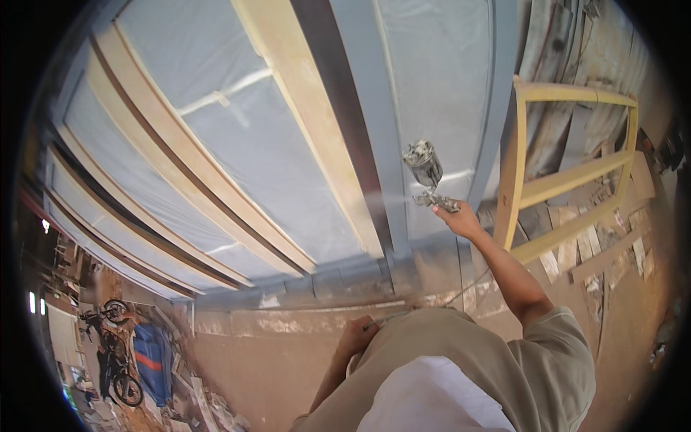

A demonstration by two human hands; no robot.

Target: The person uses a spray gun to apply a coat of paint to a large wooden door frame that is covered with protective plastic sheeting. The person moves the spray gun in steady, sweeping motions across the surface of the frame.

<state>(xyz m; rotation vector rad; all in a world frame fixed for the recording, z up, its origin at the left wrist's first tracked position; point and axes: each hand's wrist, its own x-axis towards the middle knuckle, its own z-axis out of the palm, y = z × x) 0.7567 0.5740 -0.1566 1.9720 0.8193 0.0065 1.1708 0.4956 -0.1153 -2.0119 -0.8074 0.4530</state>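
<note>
My right hand is closed around the handle of a paint spray gun, whose paint-splashed metal cup sits on top. A pale mist leaves its nozzle toward the left, at a dark brown upright strip beside a grey-painted frame member. Low in front of my body, my left hand is closed on a thin air hose. Part of the hose is hidden by my shirt. Pale film covers the panels between cream-coloured wooden frame members.
A yellow wooden frame leans at the right against stacked boards. Wood scraps lie on the floor there. At the lower left are a motorcycle, a blue cover with a red stripe and more scrap wood.
</note>
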